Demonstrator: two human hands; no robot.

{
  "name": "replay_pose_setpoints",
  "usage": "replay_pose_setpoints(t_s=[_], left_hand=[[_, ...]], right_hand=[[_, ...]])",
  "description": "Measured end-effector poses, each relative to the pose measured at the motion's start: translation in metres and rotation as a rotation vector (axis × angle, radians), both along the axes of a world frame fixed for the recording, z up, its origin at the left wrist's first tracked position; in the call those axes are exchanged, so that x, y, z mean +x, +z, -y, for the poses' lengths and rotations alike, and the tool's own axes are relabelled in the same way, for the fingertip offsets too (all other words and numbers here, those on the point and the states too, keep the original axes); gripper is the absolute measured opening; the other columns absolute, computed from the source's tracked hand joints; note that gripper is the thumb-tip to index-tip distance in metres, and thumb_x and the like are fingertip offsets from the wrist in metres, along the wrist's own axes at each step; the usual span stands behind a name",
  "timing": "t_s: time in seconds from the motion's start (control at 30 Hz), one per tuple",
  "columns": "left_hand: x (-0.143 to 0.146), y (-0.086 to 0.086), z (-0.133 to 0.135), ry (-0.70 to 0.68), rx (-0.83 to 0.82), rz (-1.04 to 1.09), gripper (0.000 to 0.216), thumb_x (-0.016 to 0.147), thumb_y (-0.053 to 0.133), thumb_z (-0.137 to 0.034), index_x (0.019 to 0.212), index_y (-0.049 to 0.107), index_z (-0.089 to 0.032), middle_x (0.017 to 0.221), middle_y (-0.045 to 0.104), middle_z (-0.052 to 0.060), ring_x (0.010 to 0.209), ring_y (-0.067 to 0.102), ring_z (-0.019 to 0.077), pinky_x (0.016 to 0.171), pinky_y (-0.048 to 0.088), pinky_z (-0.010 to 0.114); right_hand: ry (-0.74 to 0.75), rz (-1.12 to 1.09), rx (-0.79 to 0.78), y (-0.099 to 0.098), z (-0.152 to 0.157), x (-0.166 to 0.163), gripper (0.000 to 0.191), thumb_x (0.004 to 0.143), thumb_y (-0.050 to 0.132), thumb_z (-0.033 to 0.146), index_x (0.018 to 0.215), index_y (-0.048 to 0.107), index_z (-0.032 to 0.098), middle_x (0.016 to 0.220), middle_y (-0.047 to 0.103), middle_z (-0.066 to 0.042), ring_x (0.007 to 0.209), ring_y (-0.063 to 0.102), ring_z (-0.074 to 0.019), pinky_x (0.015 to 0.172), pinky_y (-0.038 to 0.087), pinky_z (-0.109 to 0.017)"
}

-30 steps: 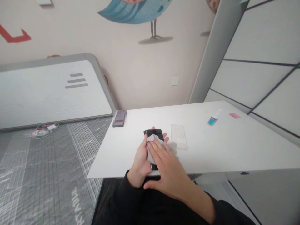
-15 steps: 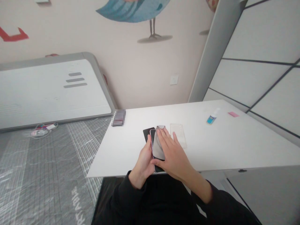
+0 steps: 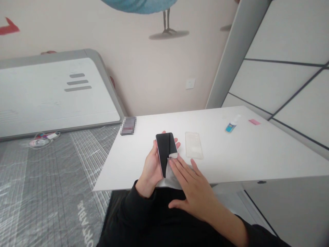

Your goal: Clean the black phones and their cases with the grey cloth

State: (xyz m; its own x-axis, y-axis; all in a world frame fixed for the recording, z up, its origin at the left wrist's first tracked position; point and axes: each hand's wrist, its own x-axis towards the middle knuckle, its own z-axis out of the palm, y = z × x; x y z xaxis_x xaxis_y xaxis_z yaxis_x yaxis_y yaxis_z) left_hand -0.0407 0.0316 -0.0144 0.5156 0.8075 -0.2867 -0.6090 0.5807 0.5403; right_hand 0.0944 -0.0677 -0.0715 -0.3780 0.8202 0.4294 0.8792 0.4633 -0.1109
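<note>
My left hand (image 3: pixel 151 168) is wrapped around a smartphone (image 3: pixel 163 145) from below, with fingertips showing past its far and right edges. The phone's black screen faces up, tilted toward me above the table's near edge. My right hand (image 3: pixel 194 187) has its fingers extended close together over a light grey cloth (image 3: pixel 172 178), pressing it on the lower right of the screen. The thumb stands apart, touching nothing. One fold of the cloth pokes out beyond the fingertips; the rest hangs under the hand. A clear phone case (image 3: pixel 194 145) lies just right of the phone.
On the white table (image 3: pixel 226 161), a small spray bottle with a blue label (image 3: pixel 230 127) lies at the right, near a pink piece (image 3: pixel 254 121). A pixelated dark object (image 3: pixel 128 126) rests at the far left corner. Beyond are a wall and a leaning white board (image 3: pixel 51 96).
The cloth has slid down the phone toward me under my right hand, uncovering the upper screen. The phone now sits slightly farther left. A dark flat piece beside it no longer shows.
</note>
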Motion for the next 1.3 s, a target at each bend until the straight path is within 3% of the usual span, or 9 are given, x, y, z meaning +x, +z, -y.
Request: replay_pose_setpoints(t_s=[0.2, 0.3, 0.37, 0.47, 0.57, 0.73, 0.87, 1.07, 1.3], left_hand=[[0.007, -0.007, 0.012, -0.049, -0.083, -0.054, 0.05, 0.105, 0.037, -0.047, 0.144, 0.055, -0.021, 0.126, 0.072, 0.008, 0.115, 0.069, 0.0227, 0.112, 0.044, 0.037], [0.013, -0.012, 0.013, -0.054, -0.137, -0.092, 0.053, 0.104, 0.041, -0.049, 0.139, 0.06, -0.015, 0.122, 0.074, 0.011, 0.117, 0.068, 0.0244, 0.111, 0.045, 0.035], [0.015, -0.013, 0.012, 0.015, -0.142, -0.087, 0.05, 0.105, 0.04, -0.046, 0.138, 0.06, -0.014, 0.118, 0.076, 0.01, 0.115, 0.07, 0.0214, 0.109, 0.046, 0.031], [0.014, -0.012, 0.008, 0.095, -0.103, -0.031, 0.044, 0.107, 0.037, -0.036, 0.141, 0.056, -0.017, 0.114, 0.077, 0.007, 0.106, 0.073, 0.017, 0.105, 0.049, 0.028], [0.007, -0.009, 0.003, -0.004, -0.071, 0.01, 0.049, 0.105, 0.037, -0.042, 0.148, 0.049, -0.02, 0.111, 0.077, 0.01, 0.097, 0.075, 0.0207, 0.097, 0.054, 0.035], [-0.003, -0.005, -0.002, 0.026, 0.013, -0.029, 0.052, 0.105, 0.035, -0.047, 0.152, 0.042, -0.026, 0.122, 0.072, 0.013, 0.106, 0.073, 0.0216, 0.097, 0.053, 0.036], [-0.002, -0.003, 0.0, -0.025, 0.011, -0.024, 0.053, 0.105, 0.034, -0.048, 0.15, 0.045, -0.024, 0.124, 0.072, 0.012, 0.106, 0.072, 0.0216, 0.106, 0.049, 0.037], [0.009, -0.014, 0.01, -0.064, -0.046, -0.082, 0.05, 0.104, 0.042, -0.045, 0.141, 0.057, -0.015, 0.121, 0.074, 0.011, 0.112, 0.071, 0.0233, 0.109, 0.047, 0.034], [0.014, -0.028, 0.012, 0.094, -0.083, -0.074, 0.045, 0.103, 0.047, -0.035, 0.144, 0.055, -0.017, 0.129, 0.071, 0.009, 0.124, 0.065, 0.0196, 0.112, 0.044, 0.028]], right_hand=[[-0.158, -0.03, 0.048, 0.011, -0.037, 0.007, 0.1, 0.094, 0.026, 0.077, 0.159, 0.018, 0.002, 0.164, 0.029, -0.019, 0.155, 0.02, -0.0348, 0.119, 0.025, -0.061], [-0.154, -0.063, 0.035, 0.017, -0.05, 0.0, 0.101, 0.094, 0.024, 0.078, 0.159, 0.02, 0.001, 0.165, 0.025, -0.019, 0.155, 0.018, -0.0333, 0.121, 0.023, -0.059], [-0.111, -0.067, 0.024, 0.019, -0.052, -0.008, 0.103, 0.092, 0.029, 0.079, 0.158, 0.021, 0.001, 0.166, 0.024, -0.018, 0.155, 0.018, -0.0327, 0.123, 0.021, -0.058], [-0.015, -0.053, 0.013, 0.019, -0.044, -0.017, 0.105, 0.09, 0.036, 0.08, 0.158, 0.023, 0.001, 0.166, 0.023, -0.017, 0.155, 0.02, -0.0321, 0.125, 0.016, -0.057], [0.078, -0.04, -0.001, 0.015, -0.024, -0.021, 0.105, 0.089, 0.041, 0.08, 0.158, 0.025, 0.002, 0.165, 0.024, -0.017, 0.155, 0.021, -0.0309, 0.126, 0.015, -0.055], [0.18, 0.005, -0.025, 0.005, 0.008, -0.014, 0.101, 0.091, 0.04, 0.079, 0.16, 0.021, 0.007, 0.163, 0.033, -0.013, 0.153, 0.028, -0.0257, 0.126, 0.018, -0.048], [0.067, 0.048, 0.035, 0.003, 0.007, -0.004, 0.093, 0.096, 0.035, 0.074, 0.16, 0.021, 0.008, 0.163, 0.034, -0.014, 0.153, 0.028, -0.0265, 0.124, 0.022, -0.051], [-0.154, -0.009, 0.078, 0.014, -0.036, -0.001, 0.093, 0.097, 0.026, 0.072, 0.158, 0.022, 0.002, 0.163, 0.03, -0.02, 0.153, 0.025, -0.0343, 0.12, 0.022, -0.06], [-0.055, -0.067, 0.037, 0.021, -0.047, -0.019, 0.098, 0.094, 0.036, 0.075, 0.159, 0.022, 0.003, 0.165, 0.024, -0.018, 0.155, 0.02, -0.0316, 0.125, 0.016, -0.055]])
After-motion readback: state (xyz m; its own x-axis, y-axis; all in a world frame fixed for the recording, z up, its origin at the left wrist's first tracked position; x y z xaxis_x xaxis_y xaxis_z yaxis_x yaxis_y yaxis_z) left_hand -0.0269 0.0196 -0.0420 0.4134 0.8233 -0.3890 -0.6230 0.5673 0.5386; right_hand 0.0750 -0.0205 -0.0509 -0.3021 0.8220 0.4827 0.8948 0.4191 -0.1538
